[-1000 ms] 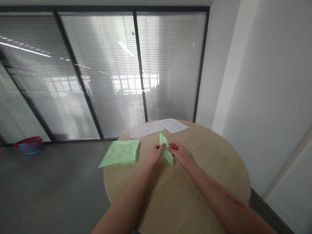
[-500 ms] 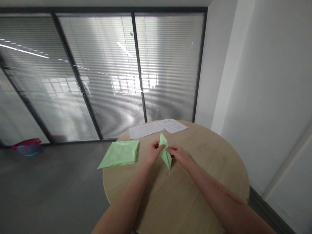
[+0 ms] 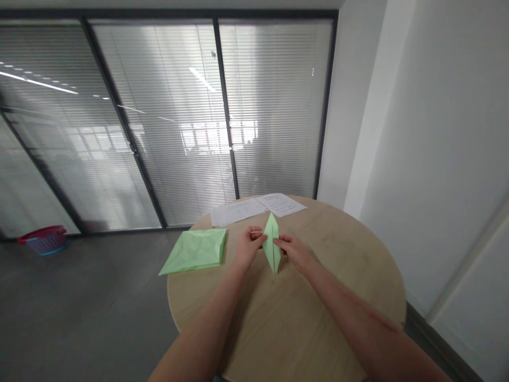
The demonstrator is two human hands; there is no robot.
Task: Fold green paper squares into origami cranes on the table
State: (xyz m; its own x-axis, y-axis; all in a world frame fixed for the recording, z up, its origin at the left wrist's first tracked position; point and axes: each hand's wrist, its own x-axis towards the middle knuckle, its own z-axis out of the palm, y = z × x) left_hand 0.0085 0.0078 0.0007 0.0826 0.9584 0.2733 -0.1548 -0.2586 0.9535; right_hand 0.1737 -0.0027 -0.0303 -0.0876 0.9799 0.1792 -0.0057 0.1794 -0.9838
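A narrow, folded piece of light green paper (image 3: 272, 242) stands on end over the round wooden table (image 3: 330, 297), its lower tip close to the tabletop. My left hand (image 3: 248, 248) pinches its left side and my right hand (image 3: 293, 251) pinches its right side, fingers closed on it. To the left lies a creased square sheet of green paper (image 3: 195, 250), partly overhanging the table's edge.
Two white printed sheets (image 3: 258, 207) lie at the table's far edge. Behind them runs a glass partition with blinds (image 3: 178, 122). A white wall (image 3: 429, 132) stands at the right. A red and blue basket (image 3: 43, 239) sits on the grey floor at far left.
The folded green paper has turned from a slant to nearly upright between my hands. Both hands stayed at its sides; the view shifted slightly.
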